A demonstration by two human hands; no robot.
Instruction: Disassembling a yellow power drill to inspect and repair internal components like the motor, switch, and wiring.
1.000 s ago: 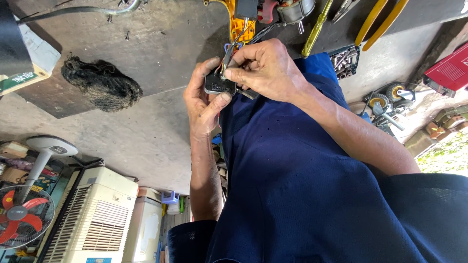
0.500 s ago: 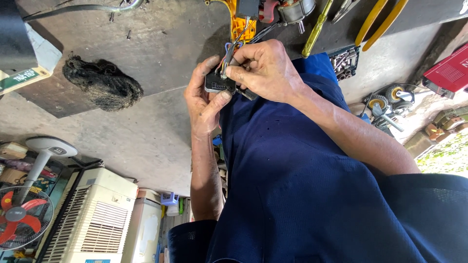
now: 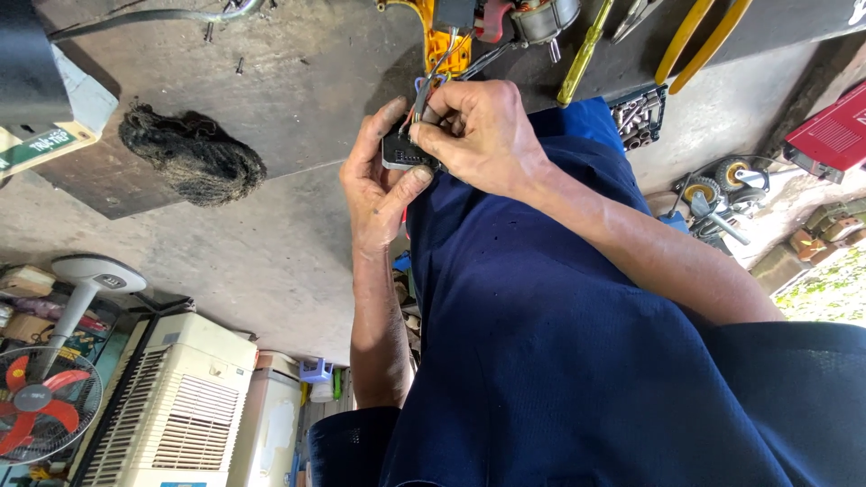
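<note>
A dark tangled wad of fibre (image 3: 191, 155) lies on the grey table (image 3: 298, 99). Yellow-handled pliers (image 3: 699, 36) and a yellow-green screwdriver (image 3: 584, 54) rest near a black socket set (image 3: 637, 117). A red case (image 3: 830, 137) sits further off. A white air cooler (image 3: 171, 406) stands beside a red-bladed fan (image 3: 45, 410).

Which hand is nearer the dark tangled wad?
Left. The left hand is to the right of the wad; the right hand is farther right. Both grip the small black part.
</note>
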